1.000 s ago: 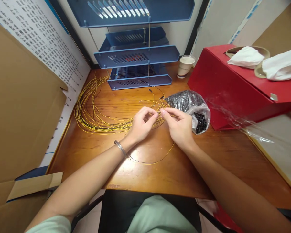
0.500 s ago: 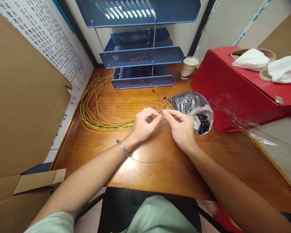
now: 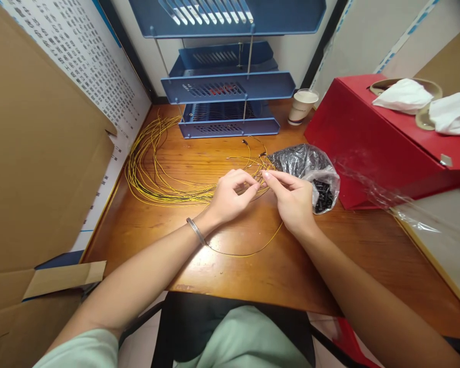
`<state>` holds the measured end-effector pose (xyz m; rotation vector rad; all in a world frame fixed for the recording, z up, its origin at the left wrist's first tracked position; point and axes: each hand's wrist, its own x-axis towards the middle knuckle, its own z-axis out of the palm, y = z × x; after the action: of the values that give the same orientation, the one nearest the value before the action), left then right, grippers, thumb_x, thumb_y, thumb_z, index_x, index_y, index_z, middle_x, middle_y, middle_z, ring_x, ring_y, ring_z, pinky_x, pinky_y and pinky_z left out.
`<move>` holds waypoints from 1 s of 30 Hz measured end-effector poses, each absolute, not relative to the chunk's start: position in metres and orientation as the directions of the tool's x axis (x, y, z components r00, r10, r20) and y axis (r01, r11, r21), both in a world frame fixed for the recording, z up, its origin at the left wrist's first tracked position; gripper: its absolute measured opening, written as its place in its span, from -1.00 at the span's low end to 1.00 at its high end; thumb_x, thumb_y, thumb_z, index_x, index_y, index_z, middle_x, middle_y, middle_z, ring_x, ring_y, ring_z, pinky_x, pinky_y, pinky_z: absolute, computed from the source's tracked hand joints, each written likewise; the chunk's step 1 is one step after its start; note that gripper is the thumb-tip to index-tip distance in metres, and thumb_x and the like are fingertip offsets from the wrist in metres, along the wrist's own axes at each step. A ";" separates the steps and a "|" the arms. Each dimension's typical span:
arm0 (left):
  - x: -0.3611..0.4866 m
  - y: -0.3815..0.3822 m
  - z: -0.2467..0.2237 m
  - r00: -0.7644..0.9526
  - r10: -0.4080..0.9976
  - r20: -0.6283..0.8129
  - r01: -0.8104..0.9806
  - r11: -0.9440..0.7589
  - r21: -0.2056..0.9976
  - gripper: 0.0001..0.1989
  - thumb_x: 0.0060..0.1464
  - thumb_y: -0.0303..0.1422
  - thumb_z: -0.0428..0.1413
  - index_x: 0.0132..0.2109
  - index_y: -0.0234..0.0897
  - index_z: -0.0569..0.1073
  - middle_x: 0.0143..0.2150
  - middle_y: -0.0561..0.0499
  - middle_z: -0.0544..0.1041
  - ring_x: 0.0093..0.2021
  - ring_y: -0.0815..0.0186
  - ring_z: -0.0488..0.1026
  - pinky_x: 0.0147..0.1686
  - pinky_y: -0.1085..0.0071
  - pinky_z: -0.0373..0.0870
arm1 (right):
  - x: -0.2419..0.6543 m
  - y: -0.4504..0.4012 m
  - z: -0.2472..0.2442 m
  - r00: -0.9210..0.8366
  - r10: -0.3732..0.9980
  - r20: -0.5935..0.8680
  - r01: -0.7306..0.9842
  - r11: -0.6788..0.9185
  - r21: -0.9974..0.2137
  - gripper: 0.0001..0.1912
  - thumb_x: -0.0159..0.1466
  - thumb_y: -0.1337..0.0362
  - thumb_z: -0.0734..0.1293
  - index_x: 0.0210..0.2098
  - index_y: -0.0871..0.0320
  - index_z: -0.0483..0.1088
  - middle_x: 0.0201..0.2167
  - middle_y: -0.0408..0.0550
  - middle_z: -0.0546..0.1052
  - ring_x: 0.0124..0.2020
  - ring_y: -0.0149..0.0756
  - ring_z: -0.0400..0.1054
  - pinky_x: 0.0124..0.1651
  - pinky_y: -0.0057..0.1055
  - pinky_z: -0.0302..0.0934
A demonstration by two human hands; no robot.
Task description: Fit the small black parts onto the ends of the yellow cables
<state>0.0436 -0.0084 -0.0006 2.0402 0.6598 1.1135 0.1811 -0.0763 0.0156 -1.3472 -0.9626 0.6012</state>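
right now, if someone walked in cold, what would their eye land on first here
Probably the big red box on the right and the tall blue rack at the back of the wooden desk. Next, the loose loops of yellow wires sprawling from the left towards the middle, where the left hand and right hand nearly meet, fingertips close together.

the wooden table bears wires, bag, cup, rack, box.
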 end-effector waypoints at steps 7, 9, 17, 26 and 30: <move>0.043 -0.009 -0.001 0.514 0.704 0.490 0.123 -0.626 0.770 -0.83 0.17 -0.36 0.18 -0.39 -0.27 0.52 -0.37 0.01 0.58 -0.32 0.32 0.43 -0.19 0.33 0.33 | 0.183 -0.077 0.020 0.498 0.835 0.234 0.191 0.158 -0.969 -0.85 0.19 0.20 0.46 -0.32 0.13 0.66 -0.41 -0.10 0.65 -0.33 -0.28 0.52 -0.20 -0.34 0.40; 0.043 -0.008 -0.001 0.517 0.702 0.490 0.128 -0.629 0.767 -0.83 0.18 -0.36 0.17 -0.39 -0.26 0.52 -0.37 0.01 0.58 -0.32 0.32 0.43 -0.19 0.33 0.33 | 0.184 -0.077 0.020 0.496 0.835 0.240 0.187 0.167 -0.968 -0.85 0.19 0.21 0.46 -0.33 0.13 0.66 -0.42 -0.11 0.65 -0.34 -0.30 0.52 -0.22 -0.36 0.39; 0.043 -0.009 -0.001 0.531 0.687 0.496 0.142 -0.649 0.747 -0.82 0.17 -0.35 0.17 -0.41 -0.26 0.50 -0.39 0.02 0.56 -0.32 0.32 0.42 -0.20 0.34 0.33 | 0.183 -0.078 0.021 0.500 0.833 0.235 0.184 0.163 -0.969 -0.86 0.16 0.20 0.47 -0.35 0.14 0.65 -0.41 -0.10 0.65 -0.36 -0.31 0.49 -0.25 -0.37 0.37; 0.042 -0.008 0.006 0.425 0.778 0.463 0.043 -0.529 0.848 -0.84 0.19 -0.29 0.20 -0.18 -0.28 0.60 -0.25 -0.03 0.61 -0.29 0.36 0.44 -0.25 0.42 0.37 | 0.189 -0.078 0.018 0.392 0.899 0.195 0.212 0.119 -0.970 -0.84 0.16 0.19 0.46 -0.34 0.14 0.64 -0.34 -0.07 0.67 -0.31 -0.25 0.50 -0.17 -0.31 0.36; 0.044 -0.007 0.002 0.411 0.813 0.412 0.006 -0.455 0.891 -0.85 0.17 -0.30 0.22 -0.24 -0.29 0.61 -0.30 -0.01 0.61 -0.33 0.37 0.44 -0.26 0.42 0.38 | 0.187 -0.079 0.017 0.344 0.920 0.187 0.279 0.090 -0.956 -0.82 0.19 0.18 0.44 -0.32 0.15 0.65 -0.33 -0.07 0.67 -0.34 -0.27 0.47 -0.19 -0.32 0.31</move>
<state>0.0435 -0.0066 0.0025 1.7837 0.7101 1.1477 0.1869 -0.0789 0.0167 -1.4399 -1.1667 0.6903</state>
